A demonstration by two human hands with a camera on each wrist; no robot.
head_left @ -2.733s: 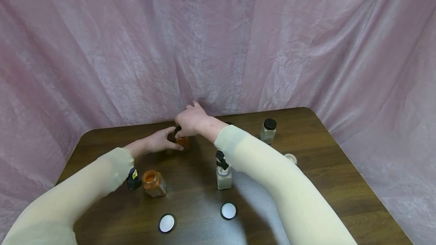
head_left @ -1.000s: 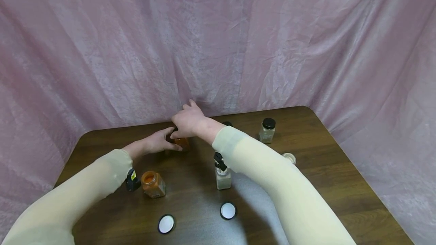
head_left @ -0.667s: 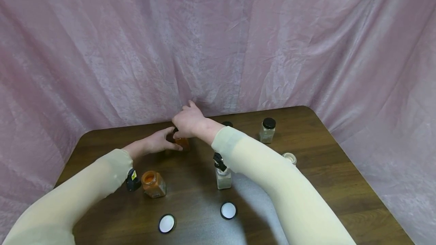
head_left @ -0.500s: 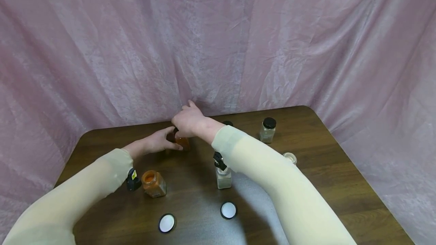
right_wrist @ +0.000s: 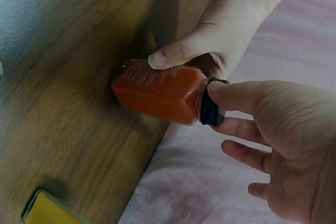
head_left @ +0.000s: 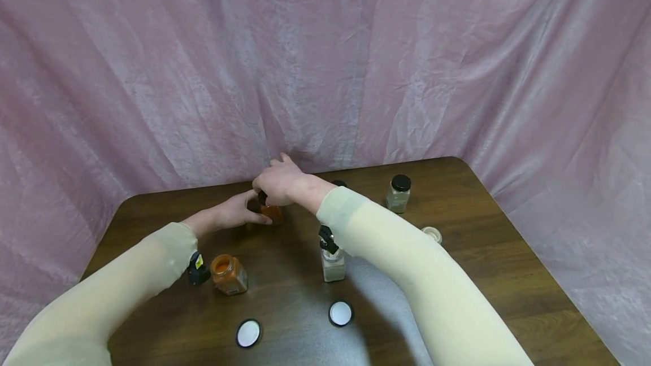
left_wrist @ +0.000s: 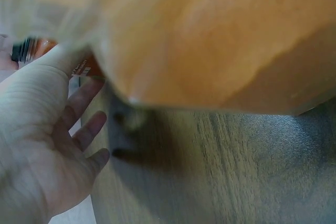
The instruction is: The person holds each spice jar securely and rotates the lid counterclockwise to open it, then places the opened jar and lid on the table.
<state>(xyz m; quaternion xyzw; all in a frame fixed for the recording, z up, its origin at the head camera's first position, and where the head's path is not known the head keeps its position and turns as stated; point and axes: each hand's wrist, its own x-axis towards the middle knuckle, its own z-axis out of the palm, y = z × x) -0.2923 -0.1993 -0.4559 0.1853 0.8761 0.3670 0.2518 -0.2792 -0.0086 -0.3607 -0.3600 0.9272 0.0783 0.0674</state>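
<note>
Between the left hand [head_left: 231, 212] and the right hand [head_left: 281, 181] was a small red-orange jar [right_wrist: 157, 95], its base at or near the wooden table [head_left: 488, 264]; whether it touched I could not tell. The left hand held the jar's body, thumb along the face with pale lettering and the other fingers mostly hidden behind it. The right hand pinched the black lid [right_wrist: 210, 109] at the jar's neck between thumb and forefinger, its remaining fingers spread loosely clear. How tightly the lid sat could not be made out.

Nearer the person than the left hand, beside that wrist, stood an open orange jar [head_left: 231, 277]. Closer still lay a left lid [head_left: 248, 334], white inside up, and to its right a right lid [head_left: 341, 313], likewise turned up. Below the right wrist stood an open pale jar [head_left: 333, 269], partly covered by the wrist's black device [head_left: 328, 239]. Just past the right sleeve [head_left: 407, 242], an open jar mouth [head_left: 432, 234] showed. Well to the right of the right hand stood a capped jar [head_left: 399, 196] with a black top, and another dark cap [head_left: 339, 183] peeked out behind the right wrist. Beyond both hands hung a pink curtain [head_left: 305, 72].
</note>
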